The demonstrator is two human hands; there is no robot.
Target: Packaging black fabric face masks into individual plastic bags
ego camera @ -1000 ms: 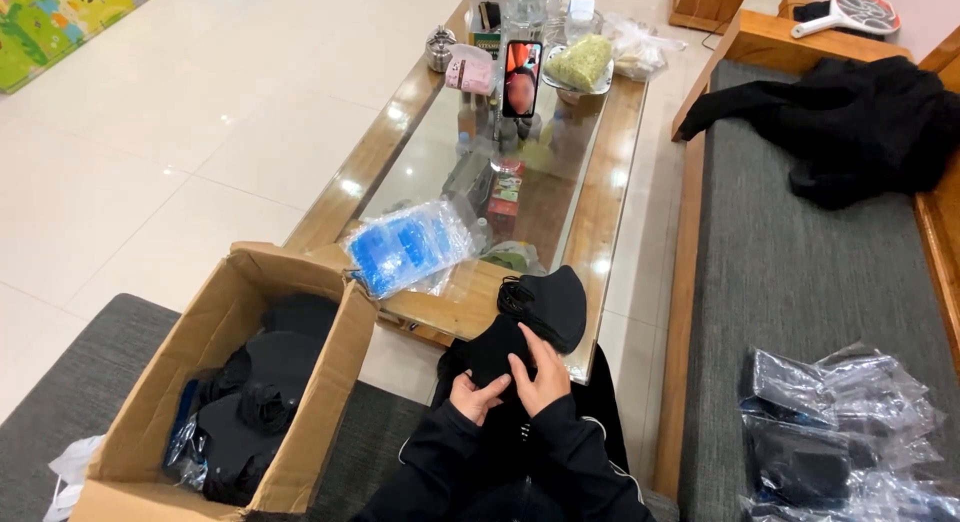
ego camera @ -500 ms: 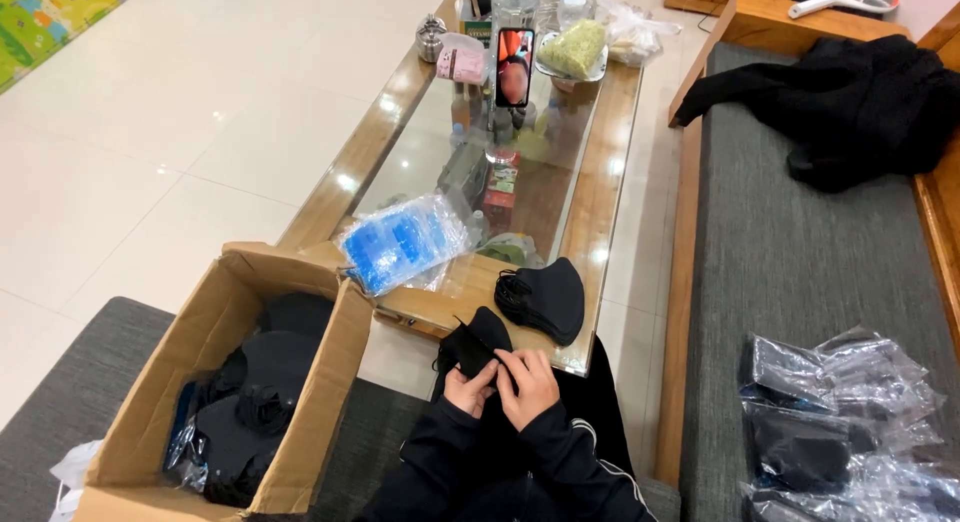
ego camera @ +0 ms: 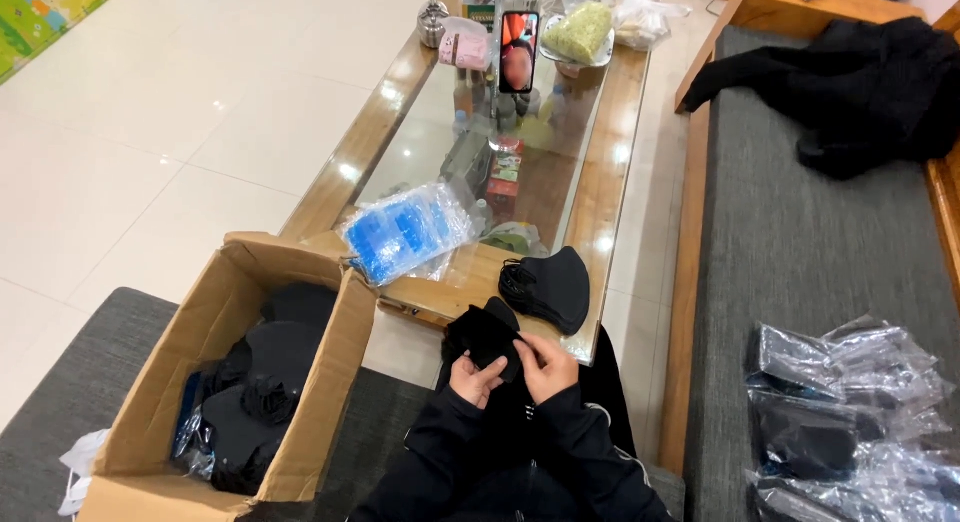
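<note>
A black fabric mask [ego camera: 484,334] is gripped by both hands just off the near edge of the glass-topped coffee table [ego camera: 600,172]. The left hand [ego camera: 474,378] is closed on its lower part; the right hand [ego camera: 546,366] is pinched on its right side. A stack of black masks [ego camera: 550,288] lies on the table's near corner, a blue packet [ego camera: 404,233] on its left. An open cardboard box [ego camera: 215,312] stands left of the table.

Both hands close together at the lap, left [ego camera: 476,378] and right [ego camera: 548,366], fingers curled inward.
</note>
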